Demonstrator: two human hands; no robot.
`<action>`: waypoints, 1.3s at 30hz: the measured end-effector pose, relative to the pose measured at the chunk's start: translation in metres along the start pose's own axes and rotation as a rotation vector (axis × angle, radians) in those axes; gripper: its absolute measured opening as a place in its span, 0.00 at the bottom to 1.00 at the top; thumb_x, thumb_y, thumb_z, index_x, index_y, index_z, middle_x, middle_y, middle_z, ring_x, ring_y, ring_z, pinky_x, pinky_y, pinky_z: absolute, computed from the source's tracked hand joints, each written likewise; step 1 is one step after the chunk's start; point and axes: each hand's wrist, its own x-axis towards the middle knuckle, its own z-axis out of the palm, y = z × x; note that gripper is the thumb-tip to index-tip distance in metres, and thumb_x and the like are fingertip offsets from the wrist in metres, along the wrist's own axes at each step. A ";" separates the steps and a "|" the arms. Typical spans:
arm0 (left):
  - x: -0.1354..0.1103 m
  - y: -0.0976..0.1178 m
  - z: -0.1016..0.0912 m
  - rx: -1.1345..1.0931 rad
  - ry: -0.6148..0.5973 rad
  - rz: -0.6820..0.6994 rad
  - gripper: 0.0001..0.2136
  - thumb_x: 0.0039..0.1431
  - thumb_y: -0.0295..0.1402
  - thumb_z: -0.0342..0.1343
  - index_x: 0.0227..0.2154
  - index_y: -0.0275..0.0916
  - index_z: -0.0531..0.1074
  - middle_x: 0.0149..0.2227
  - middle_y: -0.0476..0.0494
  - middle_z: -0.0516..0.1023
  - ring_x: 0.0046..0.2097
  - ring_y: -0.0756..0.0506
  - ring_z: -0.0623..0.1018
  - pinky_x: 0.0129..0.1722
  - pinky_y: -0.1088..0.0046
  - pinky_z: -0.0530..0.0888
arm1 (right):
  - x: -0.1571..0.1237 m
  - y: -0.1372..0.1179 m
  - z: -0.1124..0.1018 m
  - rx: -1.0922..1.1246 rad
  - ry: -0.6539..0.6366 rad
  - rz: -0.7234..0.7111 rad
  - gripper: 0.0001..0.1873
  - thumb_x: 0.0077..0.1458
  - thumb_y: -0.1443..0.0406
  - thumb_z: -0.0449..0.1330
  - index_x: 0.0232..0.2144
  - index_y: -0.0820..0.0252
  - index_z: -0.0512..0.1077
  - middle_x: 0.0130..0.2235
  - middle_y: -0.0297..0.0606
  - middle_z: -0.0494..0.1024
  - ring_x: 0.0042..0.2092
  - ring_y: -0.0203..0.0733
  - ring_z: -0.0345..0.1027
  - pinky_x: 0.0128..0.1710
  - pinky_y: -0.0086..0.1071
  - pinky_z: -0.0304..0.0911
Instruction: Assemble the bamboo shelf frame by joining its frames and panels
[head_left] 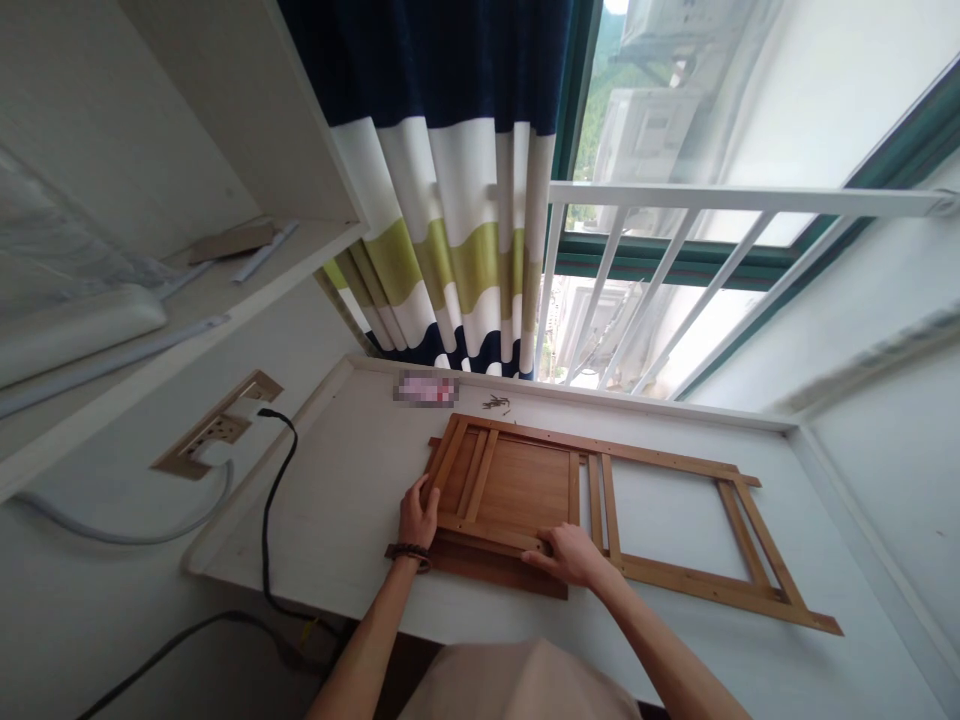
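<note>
A flat brown wooden frame [667,572] with slats and crossbars lies on the white desktop, its open ladder-like end reaching right. Under its left half is a wooden panel [525,475], and another wooden board [495,570] juts out along the near side. My left hand [418,515], with a dark bracelet at the wrist, grips the frame's left end, thumb on top. Closed over the near rail is my right hand [566,555], its fingertips close to a small hole. What lies beneath the fingers of both hands is partly hidden.
Several small screws [495,403] lie beyond the frame, beside a blurred pinkish packet [426,389]. A black cable [266,510] runs from the wall socket [217,425] over the desk's left side. A shelf [300,255] overhangs at left; a curtain [450,200] and white railing [675,200] stand behind.
</note>
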 end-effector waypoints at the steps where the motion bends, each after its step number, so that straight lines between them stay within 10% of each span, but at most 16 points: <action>1: 0.000 -0.001 0.001 -0.001 -0.002 -0.014 0.19 0.55 0.40 0.45 0.46 0.35 0.65 0.49 0.35 0.69 0.52 0.40 0.68 0.52 0.58 0.65 | 0.000 0.000 0.000 -0.004 0.006 0.002 0.29 0.52 0.43 0.43 0.26 0.59 0.69 0.26 0.42 0.76 0.29 0.44 0.70 0.25 0.29 0.47; 10: -0.004 0.000 0.001 0.002 0.013 -0.004 0.19 0.56 0.40 0.45 0.48 0.37 0.65 0.50 0.38 0.69 0.52 0.41 0.68 0.53 0.60 0.64 | -0.001 -0.001 0.003 0.082 0.075 0.023 0.24 0.47 0.46 0.53 0.38 0.56 0.66 0.32 0.38 0.77 0.33 0.44 0.71 0.28 0.29 0.50; 39: -0.006 0.000 0.004 0.007 0.055 -0.041 0.20 0.55 0.42 0.46 0.47 0.36 0.66 0.49 0.37 0.70 0.51 0.41 0.68 0.52 0.62 0.64 | -0.005 -0.008 0.009 -0.016 0.106 0.079 0.19 0.52 0.49 0.49 0.31 0.57 0.66 0.28 0.37 0.77 0.31 0.42 0.71 0.26 0.29 0.46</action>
